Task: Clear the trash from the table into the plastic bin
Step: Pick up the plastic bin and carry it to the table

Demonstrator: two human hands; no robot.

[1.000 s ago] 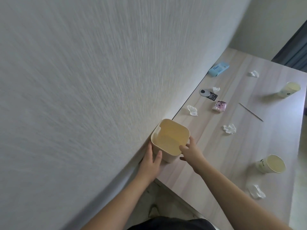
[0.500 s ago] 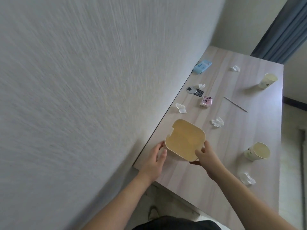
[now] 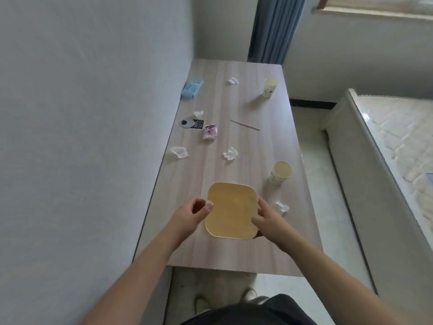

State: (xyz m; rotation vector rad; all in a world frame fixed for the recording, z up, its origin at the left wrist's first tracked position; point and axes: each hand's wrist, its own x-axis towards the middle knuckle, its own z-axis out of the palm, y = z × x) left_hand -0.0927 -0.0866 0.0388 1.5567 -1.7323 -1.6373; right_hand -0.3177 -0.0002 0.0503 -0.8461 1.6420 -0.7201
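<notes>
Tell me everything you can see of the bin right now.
The bin is a pale yellow tub, plastic by its look, squarish with rounded corners. It stands upright and open-topped on the near end of the table, and looks empty. The right hand grips its right rim; the left hand is at its left side, contact unclear.

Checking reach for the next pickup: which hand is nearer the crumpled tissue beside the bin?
Right. The right hand on the bin lies just beside the tissue; the left hand is across the bin.
</notes>
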